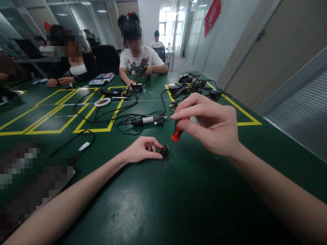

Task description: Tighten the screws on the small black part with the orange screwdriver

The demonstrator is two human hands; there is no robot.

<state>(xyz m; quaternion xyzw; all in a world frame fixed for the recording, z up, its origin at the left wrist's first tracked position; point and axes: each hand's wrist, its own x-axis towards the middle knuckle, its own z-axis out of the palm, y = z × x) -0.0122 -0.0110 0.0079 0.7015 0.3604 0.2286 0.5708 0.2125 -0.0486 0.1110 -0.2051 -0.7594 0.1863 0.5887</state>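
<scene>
My left hand [141, 149] is closed on a small round black part [164, 152] with a brass-coloured top, which rests on the green table [143, 197]. Between the thumb and fingers of my right hand [212, 126] is a screwdriver [175, 135] with a black and orange-red handle. Its thin shaft slants down to the left, and the tip is beside the black part's right side. Whether the tip touches the part I cannot tell. My right fingers cover much of the handle.
Beyond my hands lie a corded grey-and-black electric screwdriver [148, 120], a white tape roll [102, 102] and a pile of black tools and cables [189, 88]. Across the table, one person [143, 61] holds a power drill [142, 67]; another person [76, 68] sits farther left.
</scene>
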